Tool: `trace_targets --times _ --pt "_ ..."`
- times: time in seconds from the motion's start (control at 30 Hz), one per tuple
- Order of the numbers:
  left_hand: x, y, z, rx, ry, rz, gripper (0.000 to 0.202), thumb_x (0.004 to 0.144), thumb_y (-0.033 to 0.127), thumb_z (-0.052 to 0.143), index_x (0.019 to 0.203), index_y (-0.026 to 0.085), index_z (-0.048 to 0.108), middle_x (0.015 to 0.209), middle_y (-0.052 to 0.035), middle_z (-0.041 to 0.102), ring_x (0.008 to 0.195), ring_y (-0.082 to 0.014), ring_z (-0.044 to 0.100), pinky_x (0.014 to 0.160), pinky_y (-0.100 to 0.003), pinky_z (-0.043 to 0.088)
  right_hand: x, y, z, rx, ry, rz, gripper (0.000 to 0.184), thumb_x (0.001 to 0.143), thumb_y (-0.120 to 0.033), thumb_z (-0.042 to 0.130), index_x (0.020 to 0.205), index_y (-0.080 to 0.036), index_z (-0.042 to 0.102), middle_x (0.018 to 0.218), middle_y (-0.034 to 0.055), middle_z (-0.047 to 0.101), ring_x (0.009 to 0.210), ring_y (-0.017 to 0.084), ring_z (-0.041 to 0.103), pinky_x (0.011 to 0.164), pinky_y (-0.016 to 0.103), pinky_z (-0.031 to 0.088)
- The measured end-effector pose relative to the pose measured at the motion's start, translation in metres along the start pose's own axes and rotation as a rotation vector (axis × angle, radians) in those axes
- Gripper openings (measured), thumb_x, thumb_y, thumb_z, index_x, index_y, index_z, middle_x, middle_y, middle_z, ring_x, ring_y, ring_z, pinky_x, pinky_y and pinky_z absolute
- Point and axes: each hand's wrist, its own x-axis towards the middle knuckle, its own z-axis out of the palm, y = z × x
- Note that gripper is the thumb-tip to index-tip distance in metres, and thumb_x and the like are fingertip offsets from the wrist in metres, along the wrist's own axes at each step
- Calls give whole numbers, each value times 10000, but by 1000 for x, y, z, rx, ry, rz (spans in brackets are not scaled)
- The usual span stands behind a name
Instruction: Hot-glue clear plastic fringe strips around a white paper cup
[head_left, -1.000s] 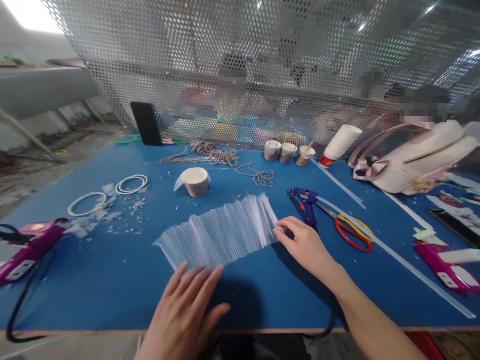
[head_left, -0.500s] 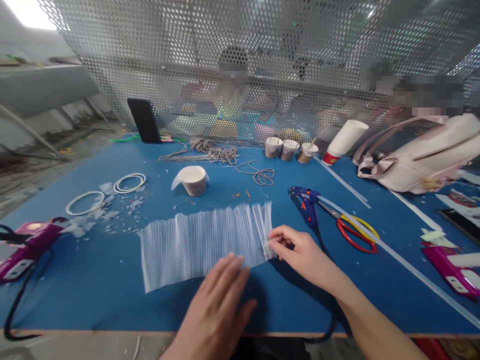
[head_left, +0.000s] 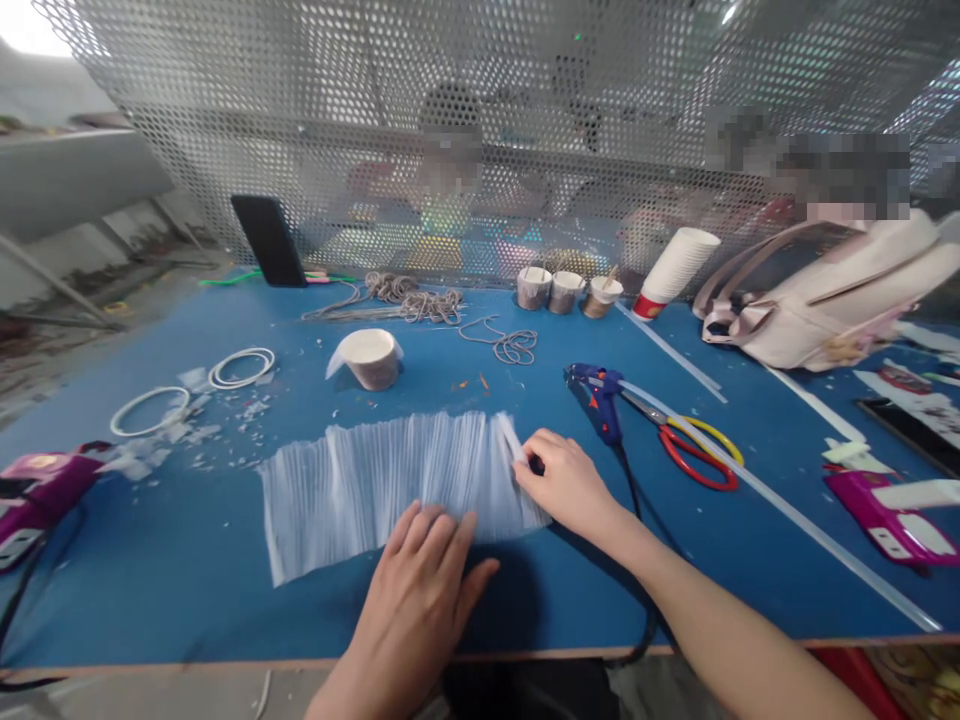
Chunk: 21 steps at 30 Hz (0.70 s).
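Note:
A translucent white pleated sheet (head_left: 375, 485) lies flat on the blue table (head_left: 150, 560) in front of me. My left hand (head_left: 420, 590) rests flat on its near edge, fingers stretched out and together. My right hand (head_left: 562, 480) pinches the sheet's right end, where the last pleats lift a little off the table. A blue glue gun (head_left: 596, 395) and red-and-yellow scissors (head_left: 694, 450) lie just right of that hand.
Behind the sheet are an overturned paper cup (head_left: 367, 357), coils of cord (head_left: 420, 305), three small cups (head_left: 566, 290), a cup stack (head_left: 675, 270) and a black phone (head_left: 266, 240). White rings (head_left: 240, 367) and scraps lie left; pink glue guns (head_left: 37, 490) sit at both sides. A pink bag (head_left: 817, 300) stands right. People sit behind the perforated screen.
The pleated sheet has swung from a slant to lie level and shifted left. My left hand moved right onto its near edge; my right hand stayed pinched on its right end.

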Motion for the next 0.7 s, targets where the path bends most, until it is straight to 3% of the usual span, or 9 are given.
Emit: trace_targets --times 0.13,0.33,0.43,0.53,0.63,0.7 --pt "4 -5 0 106 15 -53 267 953 248 394 1031 102 603 760 -55 610 731 -217 596 862 -491 486 3 8 -10 201 -105 69 193 827 -269 499 650 -209 447 635 -12 561 626 151 571 600 267 419" --pt "9 -6 0 178 -27 -83 242 930 227 410 901 141 635 709 -44 570 687 -230 554 847 -504 461 2 15 -26 426 -253 163 85 847 -212 477 921 -177 500 749 22 646 603 152 672 523 235 494" --pt "8 -7 0 182 -50 -87 231 921 226 425 869 152 638 709 -42 565 687 -228 549 860 -503 453 -3 17 -31 437 -266 179 190 829 -175 509 1019 -178 499 713 1 621 567 152 665 494 227 495" --pt "8 -8 1 180 -64 -100 249 924 233 411 857 157 639 719 -47 569 688 -227 547 870 -515 448 -9 21 -36 435 -266 189 335 821 -125 482 1152 -180 473 814 22 638 601 142 672 534 232 518" --pt "10 -6 0 176 -70 -105 259 924 226 396 846 161 634 726 -49 571 690 -223 551 884 -533 446 -17 24 -42 379 -242 186 552 802 -101 481 1334 -184 361 915 36 631 604 121 658 571 240 526" --pt "13 -4 -1 166 -83 -106 234 916 203 404 860 163 628 735 -48 574 706 -222 562 903 -554 440 -22 26 -44 305 -225 165 649 800 -102 483 1411 -195 286 876 13 622 572 111 635 570 241 518"
